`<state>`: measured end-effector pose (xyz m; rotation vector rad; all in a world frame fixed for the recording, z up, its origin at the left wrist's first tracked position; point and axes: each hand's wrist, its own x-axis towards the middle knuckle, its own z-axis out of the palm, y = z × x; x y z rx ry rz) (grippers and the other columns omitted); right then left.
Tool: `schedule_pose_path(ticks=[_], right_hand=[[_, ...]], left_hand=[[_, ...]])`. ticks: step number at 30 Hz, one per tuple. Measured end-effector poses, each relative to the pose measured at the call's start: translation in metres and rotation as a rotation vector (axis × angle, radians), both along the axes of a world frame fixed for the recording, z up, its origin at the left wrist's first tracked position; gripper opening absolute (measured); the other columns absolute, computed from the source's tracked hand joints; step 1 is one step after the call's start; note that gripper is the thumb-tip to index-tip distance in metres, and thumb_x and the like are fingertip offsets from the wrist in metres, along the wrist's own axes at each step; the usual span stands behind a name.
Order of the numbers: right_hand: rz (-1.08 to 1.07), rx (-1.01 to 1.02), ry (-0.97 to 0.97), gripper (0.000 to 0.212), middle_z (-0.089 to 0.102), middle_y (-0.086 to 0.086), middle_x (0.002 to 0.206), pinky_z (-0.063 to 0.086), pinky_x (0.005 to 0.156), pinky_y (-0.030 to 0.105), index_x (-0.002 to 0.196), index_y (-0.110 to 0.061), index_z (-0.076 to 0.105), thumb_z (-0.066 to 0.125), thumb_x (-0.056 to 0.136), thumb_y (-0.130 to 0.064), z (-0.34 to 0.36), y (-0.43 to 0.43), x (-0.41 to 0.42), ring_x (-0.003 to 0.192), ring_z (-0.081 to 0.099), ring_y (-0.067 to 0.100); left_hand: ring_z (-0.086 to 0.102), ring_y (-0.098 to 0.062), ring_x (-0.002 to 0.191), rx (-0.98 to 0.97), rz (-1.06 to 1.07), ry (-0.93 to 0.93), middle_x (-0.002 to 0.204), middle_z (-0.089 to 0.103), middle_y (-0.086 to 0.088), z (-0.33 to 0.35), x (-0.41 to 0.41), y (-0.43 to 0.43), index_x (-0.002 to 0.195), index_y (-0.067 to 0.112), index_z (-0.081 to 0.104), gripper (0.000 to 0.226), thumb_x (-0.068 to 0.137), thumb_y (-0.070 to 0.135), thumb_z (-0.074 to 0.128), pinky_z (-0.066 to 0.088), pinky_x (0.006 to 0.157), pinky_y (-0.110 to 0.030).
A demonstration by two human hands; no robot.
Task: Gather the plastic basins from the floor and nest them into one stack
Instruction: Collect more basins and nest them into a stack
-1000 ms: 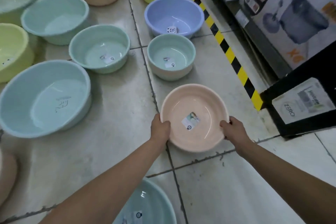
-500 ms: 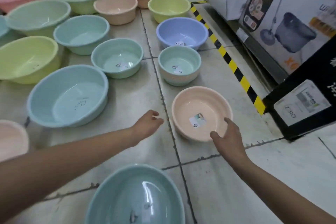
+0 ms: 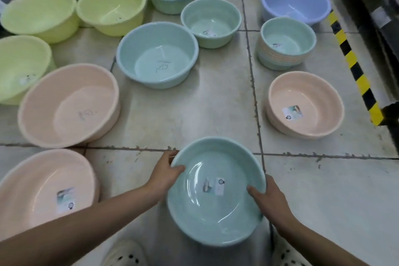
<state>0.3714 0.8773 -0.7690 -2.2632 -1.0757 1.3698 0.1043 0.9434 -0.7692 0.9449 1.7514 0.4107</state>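
Right, you are at the pick-up step: both hands grip one teal basin (image 3: 217, 190) by its rim, low in front of you, just above your shoes (image 3: 127, 254). Your left hand (image 3: 166, 174) clasps the left edge, thumb hooked over the rim and inside. Your right hand (image 3: 271, 198) clasps the right edge, thumb pressed inside the wall, other fingers under and hidden. Whether the basin rests on the floor tiles (image 3: 194, 114) or is already lifted, I cannot tell.

Most of the job looks undone: many basins sit loose across the floor. A small teal stack (image 3: 286, 44) with banded sides stands ahead on the right, and the peach basin (image 3: 305, 104) nearer you also seems to hold several nested.

Next, you likely carry this one to a basin of matching or larger size. The big blue basin (image 3: 157, 54) ahead looks wide enough. Keep it level, centre it over the mouth, lower it straight so the rims seat.
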Motion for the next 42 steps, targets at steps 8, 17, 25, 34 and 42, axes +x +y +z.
schedule_pose_path(ticks=[8,17,25,34,42], right_hand=[[0.074,0.143,-0.094,0.036,0.069,0.008,0.103,0.055,0.077,0.041,0.114,-0.018,0.06,0.055,0.085,0.003,0.019,0.028,-0.02,0.085,0.064,0.018],[0.538,0.398,0.04,0.039,0.064,-0.012,0.097,0.048,0.064,0.029,0.116,-0.028,0.057,0.054,0.085,-0.005,0.126,0.146,-0.173,0.087,0.061,0.007],[0.915,0.339,0.088,0.038,0.067,0.003,0.11,0.056,0.079,0.036,0.125,-0.02,0.056,0.055,0.088,-0.012,0.122,0.128,-0.361,0.095,0.064,0.021],[1.207,0.323,-0.009,0.067,0.06,-0.008,0.121,0.041,0.081,0.026,0.146,-0.027,0.044,0.06,0.083,-0.012,0.045,0.094,-0.416,0.11,0.059,0.019],[1.087,0.053,-0.036,0.057,0.066,0.014,0.106,0.06,0.07,0.048,0.145,-0.022,0.032,0.047,0.09,-0.016,0.002,0.089,-0.418,0.088,0.067,0.033]], left_hand=[[0.067,-0.022,0.083,0.104,0.271,-0.182,0.089,0.07,0.001,0.002,-0.019,-0.023,0.089,0.027,0.063,0.045,0.075,-0.013,0.048,0.056,0.068,-0.029],[0.069,-0.025,0.073,0.314,0.68,-0.234,0.09,0.074,-0.007,0.101,-0.179,-0.006,0.099,0.019,0.068,0.043,0.078,-0.013,0.048,0.056,0.068,-0.036],[0.065,-0.031,0.072,0.272,0.997,-0.089,0.091,0.07,-0.016,0.106,-0.331,-0.105,0.098,0.01,0.067,0.03,0.079,-0.01,0.054,0.053,0.067,-0.038],[0.066,-0.032,0.072,0.14,0.992,-0.05,0.089,0.071,-0.013,0.031,-0.378,-0.156,0.089,0.021,0.067,0.041,0.08,-0.014,0.048,0.054,0.065,-0.038],[0.066,-0.029,0.077,0.089,1.006,-0.039,0.091,0.07,-0.006,-0.009,-0.374,-0.149,0.093,0.029,0.067,0.047,0.077,-0.012,0.049,0.055,0.066,-0.037]])
